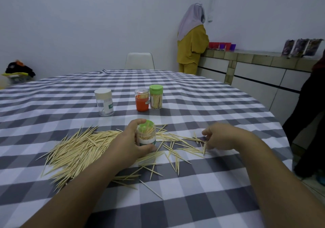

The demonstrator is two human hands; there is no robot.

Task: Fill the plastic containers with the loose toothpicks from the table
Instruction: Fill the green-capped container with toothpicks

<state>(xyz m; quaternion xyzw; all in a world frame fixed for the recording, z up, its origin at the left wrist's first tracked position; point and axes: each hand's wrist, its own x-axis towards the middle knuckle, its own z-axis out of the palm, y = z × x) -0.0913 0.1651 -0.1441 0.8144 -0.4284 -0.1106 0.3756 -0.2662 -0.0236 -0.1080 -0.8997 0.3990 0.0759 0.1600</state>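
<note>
Dim, cool, even light w/ soft shadows; wide-angle bending at edges.

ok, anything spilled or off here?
Yes: loose toothpicks lie scattered over the checked tablecloth, spread left and right of the container the left hand grips. The other three containers stand upright.

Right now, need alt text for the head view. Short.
The left hand grips a small clear container half-filled with toothpicks while the right hand pinches loose toothpicks from a checked tablecloth. Three more containers stand behind: white-lidded, orange, green-lidded.
</note>
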